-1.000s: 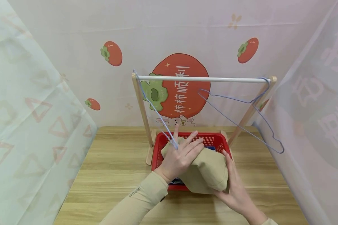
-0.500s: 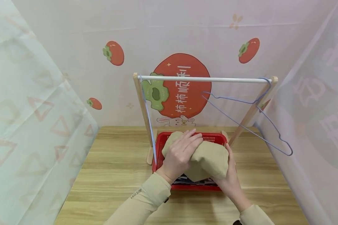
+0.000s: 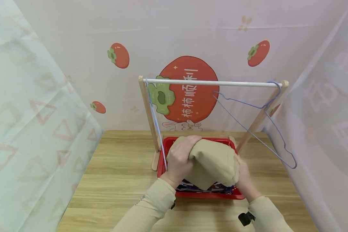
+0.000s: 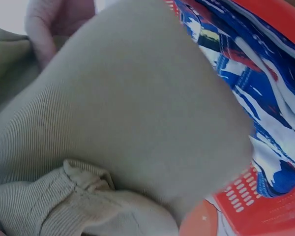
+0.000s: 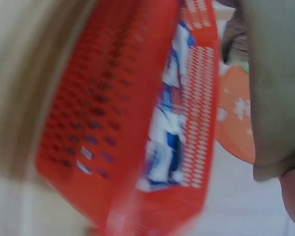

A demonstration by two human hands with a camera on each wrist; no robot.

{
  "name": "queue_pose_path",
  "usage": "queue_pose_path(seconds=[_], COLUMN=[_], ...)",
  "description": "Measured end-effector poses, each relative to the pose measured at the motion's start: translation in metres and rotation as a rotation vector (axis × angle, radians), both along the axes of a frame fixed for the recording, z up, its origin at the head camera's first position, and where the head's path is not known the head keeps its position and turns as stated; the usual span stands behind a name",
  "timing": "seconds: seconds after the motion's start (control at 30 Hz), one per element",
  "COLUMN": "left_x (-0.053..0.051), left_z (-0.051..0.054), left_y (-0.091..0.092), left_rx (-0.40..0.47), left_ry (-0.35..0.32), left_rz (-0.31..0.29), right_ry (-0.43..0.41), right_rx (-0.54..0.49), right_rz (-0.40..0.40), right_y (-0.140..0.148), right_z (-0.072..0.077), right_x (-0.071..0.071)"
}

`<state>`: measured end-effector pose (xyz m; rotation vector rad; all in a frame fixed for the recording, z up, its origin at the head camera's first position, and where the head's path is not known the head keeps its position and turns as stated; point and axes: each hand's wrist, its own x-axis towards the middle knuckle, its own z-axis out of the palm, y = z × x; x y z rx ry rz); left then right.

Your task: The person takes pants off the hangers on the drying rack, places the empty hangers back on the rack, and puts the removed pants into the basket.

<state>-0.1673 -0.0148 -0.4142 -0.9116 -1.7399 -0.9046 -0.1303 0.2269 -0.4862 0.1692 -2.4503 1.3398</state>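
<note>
A folded khaki cloth garment is held between both hands over a red plastic basket. My left hand grips its upper left part, the fingers curled over it. On the right side, my right hand holds the garment's end, its fingers mostly hidden behind the cloth. In the left wrist view the khaki fabric shows a ribbed band and fills most of the picture. Blue, white and red patterned cloth lies inside the basket under the garment.
A wooden rack with a white bar stands behind and around the basket. One blue wire hanger hangs at its left end, another blue hanger at its right end. The wooden tabletop meets printed cloth walls.
My left fingers, spread over the garment earlier, now curl round it. The left hanger has swung back from my left hand toward the rack post. The right hand has shifted behind the garment's end.
</note>
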Motion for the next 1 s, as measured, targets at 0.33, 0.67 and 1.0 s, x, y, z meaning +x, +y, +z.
queue_pose_path(seconds=[0.33,0.67,1.0], left_x=[-0.010,-0.011,-0.013], left_z=[-0.007,-0.011,-0.007], left_y=[-0.014,-0.011,-0.001], left_rx=[-0.017,-0.110,-0.036], left_ry=[-0.248,-0.439,-0.397], left_rz=[0.031,-0.006,-0.019], right_ry=[0.347,0.456,0.558], right_rx=[0.160,0.194,0.380], right_rz=[-0.073,-0.162,-0.157], right_y=[0.019,0.007,-0.004], right_z=[0.049,0.075,0.085], right_x=[-0.016,-0.036,-0.057])
